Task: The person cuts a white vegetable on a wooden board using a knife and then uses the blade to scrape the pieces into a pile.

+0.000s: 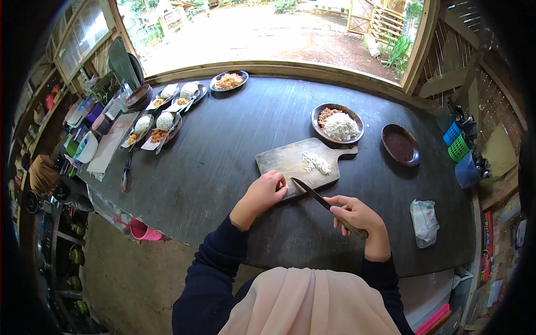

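One scuffed wooden board (281,158) is holding skinny shreds (318,163), right hand (357,215) gripping a pointy knife (316,196), left hand (262,192) curling, I can't see inside.

Dark navy sleeves (215,268), softly creased, and a pale beige draped cloth (301,301) with long folds

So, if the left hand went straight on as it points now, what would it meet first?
Probably the knife, whose tip lies just ahead of the left hand; depth is unclear. Beyond lie white shreds.
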A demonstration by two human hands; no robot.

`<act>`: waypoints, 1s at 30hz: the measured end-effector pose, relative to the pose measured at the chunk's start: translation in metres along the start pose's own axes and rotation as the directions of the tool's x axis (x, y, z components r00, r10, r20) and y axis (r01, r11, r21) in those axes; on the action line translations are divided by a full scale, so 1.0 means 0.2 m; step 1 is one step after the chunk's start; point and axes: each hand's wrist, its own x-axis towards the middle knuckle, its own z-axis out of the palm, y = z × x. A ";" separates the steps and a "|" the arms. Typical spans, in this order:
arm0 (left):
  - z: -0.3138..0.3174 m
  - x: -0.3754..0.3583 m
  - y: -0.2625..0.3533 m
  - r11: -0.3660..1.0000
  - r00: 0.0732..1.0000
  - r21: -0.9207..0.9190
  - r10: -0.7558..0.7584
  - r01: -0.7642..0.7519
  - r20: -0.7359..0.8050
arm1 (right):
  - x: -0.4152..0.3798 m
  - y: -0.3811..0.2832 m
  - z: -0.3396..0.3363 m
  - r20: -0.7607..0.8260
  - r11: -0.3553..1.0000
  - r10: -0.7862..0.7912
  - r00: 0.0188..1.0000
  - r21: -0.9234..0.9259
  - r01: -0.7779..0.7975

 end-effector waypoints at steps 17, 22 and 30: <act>0.00 0.01 -0.01 1.000 0.999 -0.007 0.013 -0.013 0.035 | 0.02 -0.02 0.07 -0.203 0.997 -0.019 0.979 0.072 0.034; 0.00 0.01 0.01 0.999 1.000 0.034 0.024 -0.025 0.016 | 0.08 0.02 0.07 -0.254 0.998 -0.008 0.967 0.064 0.025; 0.02 0.01 0.03 0.999 0.999 0.019 -0.046 0.046 -0.018 | 0.02 -0.01 0.01 -0.198 1.000 0.011 0.980 -0.016 -0.015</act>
